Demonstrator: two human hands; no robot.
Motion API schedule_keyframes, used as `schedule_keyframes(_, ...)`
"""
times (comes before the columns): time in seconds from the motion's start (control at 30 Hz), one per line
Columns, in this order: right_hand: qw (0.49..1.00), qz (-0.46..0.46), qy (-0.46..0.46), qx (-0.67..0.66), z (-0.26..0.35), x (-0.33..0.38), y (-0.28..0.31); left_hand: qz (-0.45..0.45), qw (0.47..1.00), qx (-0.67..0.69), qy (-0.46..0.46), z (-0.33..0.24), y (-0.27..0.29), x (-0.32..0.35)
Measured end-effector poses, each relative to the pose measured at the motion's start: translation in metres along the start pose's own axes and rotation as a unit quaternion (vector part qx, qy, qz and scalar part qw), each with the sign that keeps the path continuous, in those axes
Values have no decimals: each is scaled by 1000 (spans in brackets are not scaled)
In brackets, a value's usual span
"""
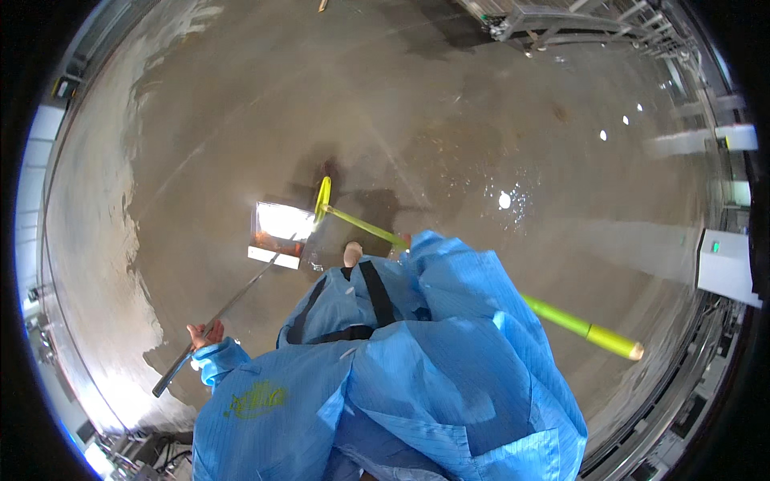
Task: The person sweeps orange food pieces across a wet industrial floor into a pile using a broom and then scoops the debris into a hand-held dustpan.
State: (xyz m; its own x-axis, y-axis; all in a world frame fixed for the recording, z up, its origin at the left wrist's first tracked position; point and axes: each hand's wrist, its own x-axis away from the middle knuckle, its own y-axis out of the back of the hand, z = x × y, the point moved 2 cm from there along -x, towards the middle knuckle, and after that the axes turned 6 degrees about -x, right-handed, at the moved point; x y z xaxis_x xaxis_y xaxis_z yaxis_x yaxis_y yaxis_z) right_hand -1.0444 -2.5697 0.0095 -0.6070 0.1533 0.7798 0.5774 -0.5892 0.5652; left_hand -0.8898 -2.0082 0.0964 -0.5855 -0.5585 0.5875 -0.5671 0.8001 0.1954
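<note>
My left hand (204, 332) is closed around the long thin metal handle (233, 301) of a dustpan (281, 232), low on the left. The shiny pan rests on the wet floor ahead of me. A yellow-green broom (353, 220) lies slanted across the middle, its head (322, 200) against the pan's right side. Its handle passes under my blue sleeve and ends at the right (613, 343). Only a sliver of my right hand (406, 238) shows at the cuff, on the broom handle. One shoe tip (351, 254) peeks out below the pan.
The brown concrete floor (481, 144) is glossy and wet, with light reflections. Metal racks or framing (561, 24) stand at the top right. A white box-like unit (726, 268) sits at the right rim, with more equipment along the lower rims.
</note>
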Motion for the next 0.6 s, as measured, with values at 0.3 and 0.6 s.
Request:
schedule_keyframes(0.3, 997, -50, -58, 30, -100, -59, 118, -13, 999, 32, -1, 13, -3, 30)
schedule_keyframes(0.6, 990, -20, -140, 27, -209, -23, 237, -113, 993, 42, -5, 4, -33, 87)
